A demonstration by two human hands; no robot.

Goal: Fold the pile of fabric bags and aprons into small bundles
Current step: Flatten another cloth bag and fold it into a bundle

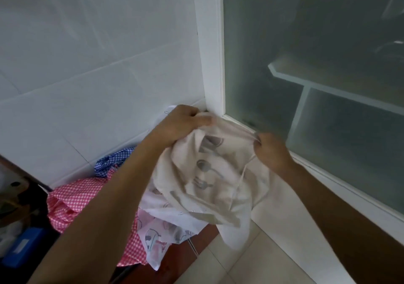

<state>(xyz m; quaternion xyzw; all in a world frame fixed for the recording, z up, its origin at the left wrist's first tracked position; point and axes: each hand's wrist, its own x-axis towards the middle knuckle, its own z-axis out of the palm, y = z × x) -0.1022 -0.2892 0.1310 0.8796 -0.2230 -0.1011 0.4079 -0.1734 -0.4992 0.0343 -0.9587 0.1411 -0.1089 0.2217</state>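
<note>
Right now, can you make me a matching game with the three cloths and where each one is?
Things:
1. cream printed cloth
2. pink checked cloth
3. blue checked cloth

Places:
A. farthest back, peeking out behind the pink one
B. held up by the left hand and right hand
C. lowest and farthest left

Pairs: 1-B, 2-C, 3-A

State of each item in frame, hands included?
Cream cloth: lifted, unfolded, held by both hands.
Left hand: grips its top edge.
Right hand: pinches its top edge.
Pink checked cloth: crumpled, unfolded, in pile.
Blue checked cloth: crumpled, behind pink one.
White printed cloth: unfolded, under the cream one.
</note>
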